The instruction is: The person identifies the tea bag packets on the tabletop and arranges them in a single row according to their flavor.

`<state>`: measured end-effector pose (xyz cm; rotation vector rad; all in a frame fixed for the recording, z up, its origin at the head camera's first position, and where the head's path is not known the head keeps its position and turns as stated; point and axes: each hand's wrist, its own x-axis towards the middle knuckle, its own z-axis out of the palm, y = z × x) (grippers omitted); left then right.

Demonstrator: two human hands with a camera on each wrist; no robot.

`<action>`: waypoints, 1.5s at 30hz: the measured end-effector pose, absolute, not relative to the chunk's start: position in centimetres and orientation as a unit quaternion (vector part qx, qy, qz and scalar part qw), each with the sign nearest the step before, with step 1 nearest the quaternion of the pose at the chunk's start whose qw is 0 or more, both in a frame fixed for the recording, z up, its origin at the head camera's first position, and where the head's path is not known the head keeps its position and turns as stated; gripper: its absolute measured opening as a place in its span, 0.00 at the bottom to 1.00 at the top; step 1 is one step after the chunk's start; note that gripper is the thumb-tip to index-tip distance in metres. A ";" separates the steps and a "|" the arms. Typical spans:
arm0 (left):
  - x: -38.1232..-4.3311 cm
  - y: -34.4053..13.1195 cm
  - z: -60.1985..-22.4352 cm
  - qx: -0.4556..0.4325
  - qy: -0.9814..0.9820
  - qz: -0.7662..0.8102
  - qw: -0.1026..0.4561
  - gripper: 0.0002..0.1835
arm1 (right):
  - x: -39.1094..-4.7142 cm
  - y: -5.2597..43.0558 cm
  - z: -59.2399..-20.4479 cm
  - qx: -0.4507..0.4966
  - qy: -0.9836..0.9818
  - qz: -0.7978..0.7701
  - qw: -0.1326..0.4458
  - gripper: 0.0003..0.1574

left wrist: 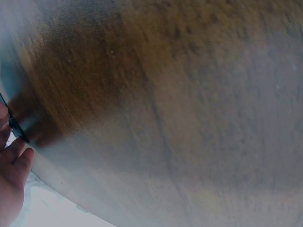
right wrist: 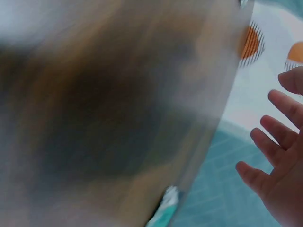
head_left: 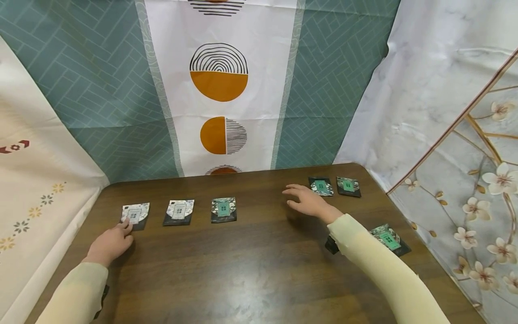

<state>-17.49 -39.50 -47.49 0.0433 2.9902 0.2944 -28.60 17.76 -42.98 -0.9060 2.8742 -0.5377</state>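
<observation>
On the left of the table, my left hand (head_left: 109, 244) touches the lower part of a flat white-and-black sachet (head_left: 136, 213) with its fingertips. In the left wrist view, the fingers (left wrist: 19, 163) are beside the sachet's dark edge. A second white-and-black sachet (head_left: 179, 212) and a green-and-black sachet (head_left: 224, 209) lie in a row to its right. My right hand (head_left: 309, 201) is held over the table with spread, empty fingers, nearest to a green sachet (head_left: 321, 186). Another green sachet (head_left: 348, 186) lies beyond that one.
A further green sachet (head_left: 389, 240) lies near the table's right side, partly behind the right sleeve (head_left: 372, 252). The brown wooden table (head_left: 226, 270) meets a patterned cloth (head_left: 218, 103) at its back edge. Floral cloth (head_left: 477, 216) hangs along the right.
</observation>
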 end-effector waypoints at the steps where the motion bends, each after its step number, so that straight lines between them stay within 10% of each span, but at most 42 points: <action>1: -17.5 -39.5 -47.5 0.014 0.993 0.098 0.069 0.29 | -28.5 18.4 -43.2 -0.287 0.941 -0.174 0.036 0.28; 14: -17.6 -39.2 -47.1 0.016 0.993 0.098 0.061 0.29 | -28.8 25.1 -46.7 -0.166 0.974 -0.151 -0.019 0.35; 45: -17.4 -39.4 -47.6 0.004 0.993 0.100 0.066 0.30 | -31.2 26.9 -47.5 -0.139 0.982 -0.092 0.086 0.41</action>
